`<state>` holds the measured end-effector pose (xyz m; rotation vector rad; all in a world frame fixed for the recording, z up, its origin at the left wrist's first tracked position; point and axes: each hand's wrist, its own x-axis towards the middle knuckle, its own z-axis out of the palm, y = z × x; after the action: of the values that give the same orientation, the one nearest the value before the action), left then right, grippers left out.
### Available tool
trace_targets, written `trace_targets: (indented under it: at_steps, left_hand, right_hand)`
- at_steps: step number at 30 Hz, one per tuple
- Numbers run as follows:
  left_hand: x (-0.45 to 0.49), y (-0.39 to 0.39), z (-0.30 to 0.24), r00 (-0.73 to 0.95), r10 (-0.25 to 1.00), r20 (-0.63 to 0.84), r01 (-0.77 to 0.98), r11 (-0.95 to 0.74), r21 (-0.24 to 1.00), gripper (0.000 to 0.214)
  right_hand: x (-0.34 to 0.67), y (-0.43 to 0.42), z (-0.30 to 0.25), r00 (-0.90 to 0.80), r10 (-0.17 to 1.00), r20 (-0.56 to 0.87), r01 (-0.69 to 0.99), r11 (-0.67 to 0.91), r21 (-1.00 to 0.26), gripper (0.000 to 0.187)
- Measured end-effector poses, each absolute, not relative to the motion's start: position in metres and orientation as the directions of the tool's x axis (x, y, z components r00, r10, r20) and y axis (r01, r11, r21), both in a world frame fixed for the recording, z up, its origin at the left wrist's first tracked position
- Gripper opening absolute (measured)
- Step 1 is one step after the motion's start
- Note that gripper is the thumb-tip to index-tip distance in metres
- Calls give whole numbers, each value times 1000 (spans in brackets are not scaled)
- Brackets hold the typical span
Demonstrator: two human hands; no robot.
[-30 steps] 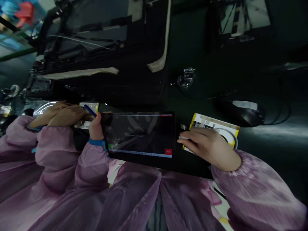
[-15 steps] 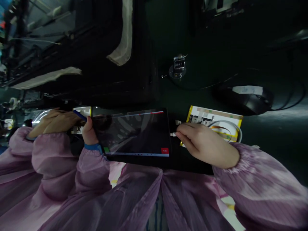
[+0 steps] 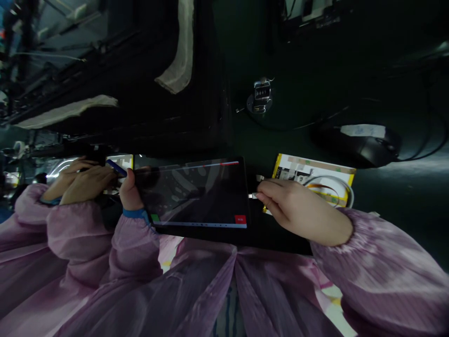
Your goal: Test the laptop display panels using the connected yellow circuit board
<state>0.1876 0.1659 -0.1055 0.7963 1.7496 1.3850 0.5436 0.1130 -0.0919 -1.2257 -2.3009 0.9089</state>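
A dark tablet (image 3: 196,196) with its screen lit faces up in front of me, showing a green box at lower left and a red one at lower right. My left hand (image 3: 131,191) grips its left edge, thumb on top, the other fingers hidden beneath. A blue pen-like stick (image 3: 115,167) juts out by that thumb; what holds it is unclear. At the right edge my right hand (image 3: 301,208) pinches a white cable plug (image 3: 252,196), its tip at or very near the tablet's side. Another pale connector (image 3: 259,178) sticks out above those fingers.
Behind my right hand lies a white-and-yellow battery pack (image 3: 315,171) with a looped cable. A tally counter (image 3: 261,96) and a black mouse (image 3: 365,142) are farther back. A co-worker's hands (image 3: 87,180) work at left, below a large black case (image 3: 140,93).
The co-worker's hands at left have shifted slightly. My own hands, the tablet and the plug look almost the same, with only a small camera shift.
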Motion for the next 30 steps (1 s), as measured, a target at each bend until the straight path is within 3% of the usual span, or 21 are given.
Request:
trace_targets:
  at_steps: [14,23,30]
  left_hand:
    - [189,168,-102,-556,796,-241,-57,253,966,63]
    - [191,168,-102,-525,821,-223,-45,235,971,58]
    - [183,167,-107,-459,878,-134,95,199,975,55]
  right_hand:
    - [546,115,-90,-560,827,-37,577,358,-734,24]
    - [544,114,-89,-557,830,-13,588,383,-713,26]
    - [543,113,-87,-537,842,-44,629,366,-686,26]
